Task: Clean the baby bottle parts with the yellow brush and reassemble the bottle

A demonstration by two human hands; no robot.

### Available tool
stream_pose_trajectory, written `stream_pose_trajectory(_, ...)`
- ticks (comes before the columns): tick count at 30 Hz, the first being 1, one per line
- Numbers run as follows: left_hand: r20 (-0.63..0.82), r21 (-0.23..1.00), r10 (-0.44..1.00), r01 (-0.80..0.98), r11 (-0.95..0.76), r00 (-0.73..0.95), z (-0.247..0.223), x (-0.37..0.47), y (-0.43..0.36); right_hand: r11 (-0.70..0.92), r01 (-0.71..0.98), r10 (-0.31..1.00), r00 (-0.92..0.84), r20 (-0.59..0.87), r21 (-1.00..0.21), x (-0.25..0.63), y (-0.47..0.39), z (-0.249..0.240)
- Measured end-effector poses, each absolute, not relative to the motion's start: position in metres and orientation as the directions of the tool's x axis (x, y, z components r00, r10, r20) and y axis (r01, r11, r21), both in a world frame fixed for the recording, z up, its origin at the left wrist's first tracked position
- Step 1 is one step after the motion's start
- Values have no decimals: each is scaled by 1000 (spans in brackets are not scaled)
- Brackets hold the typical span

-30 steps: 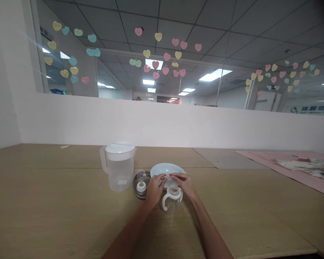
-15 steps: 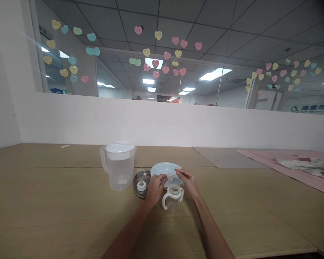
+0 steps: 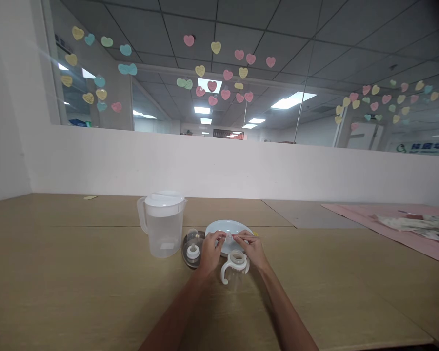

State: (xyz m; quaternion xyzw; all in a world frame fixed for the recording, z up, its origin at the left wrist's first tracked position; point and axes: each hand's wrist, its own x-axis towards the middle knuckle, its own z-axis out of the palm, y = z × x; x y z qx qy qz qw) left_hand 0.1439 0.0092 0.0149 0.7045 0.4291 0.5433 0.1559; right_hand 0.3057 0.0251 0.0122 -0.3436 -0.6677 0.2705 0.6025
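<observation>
Both my hands, left hand [image 3: 209,249] and right hand [image 3: 251,247], pinch a small clear part [image 3: 228,237] above the handled bottle [image 3: 234,265]; a slip could drop it onto the plate [image 3: 219,228] at 12 o'clock.

An office was shown; a suspended grid ceiling [image 3: 314,29] with recessed light panels [image 3: 291,101] was seen running far back behind a glass partition [image 3: 161,102]; paper heart stickers [image 3: 225,75] in pink, yellow and blue were stuck across the glass; a low white wall [image 3: 219,165] was set below it; a long wooden worktop [image 3: 76,273] was placed against that wall; a wall sign [image 3: 424,147] was seen at the far right.
</observation>
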Motion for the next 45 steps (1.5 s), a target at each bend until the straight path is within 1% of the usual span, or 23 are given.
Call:
stream_pose_trajectory(4,623,698,778,397,-596,73,16,144,8,579,83,815,-33,578,-811,305,20,18)
stream_pose_trajectory(7,600,709,793,388,-588,105,14,145,8,567,46,822,34,569,-822,304,14,24)
stream_pose_trajectory(9,589,706,800,411,-577,112,13,145,8,591,49,800,92,593,-805,303,10,28)
stream_pose_trajectory(11,586,693,801,438,-573,121,12,145,8,641,102,753,108,649,-761,302,6,30)
stream_pose_trajectory(13,582,684,802,453,-572,134,12,145,8,690,183,699,84,710,-701,301,5,32)
stream_pose_trajectory(16,564,705,816,438,-558,131,12,146,6,725,285,651,16,759,-627,300,5,31)
stream_pose_trajectory(23,518,785,841,305,-540,157,15,154,1,762,399,610,-175,773,-510,303,16,26)
stream_pose_trajectory(25,510,798,845,279,-534,158,16,155,0,759,413,611,-186,769,-503,304,19,25)
stream_pose_trajectory(28,541,777,827,285,-562,155,17,153,0,754,400,620,-174,765,-521,302,18,26)
stream_pose_trajectory(30,573,740,810,345,-578,128,17,150,-1,754,337,633,-142,761,-564,301,16,27)
stream_pose_trajectory(33,607,678,789,453,-579,99,14,147,1,741,199,661,-47,749,-641,300,9,33)
stream_pose_trajectory(36,613,647,781,491,-583,121,10,144,4,743,131,658,36,752,-656,299,1,38)
stream_pose_trajectory(39,606,671,787,457,-585,118,9,143,6,763,166,631,18,775,-625,298,-2,39)
stream_pose_trajectory(42,593,730,803,377,-570,66,11,145,6,781,257,601,-57,798,-570,297,1,37)
stream_pose_trajectory(45,593,755,803,308,-579,57,16,146,3,790,345,578,-145,803,-506,298,5,35)
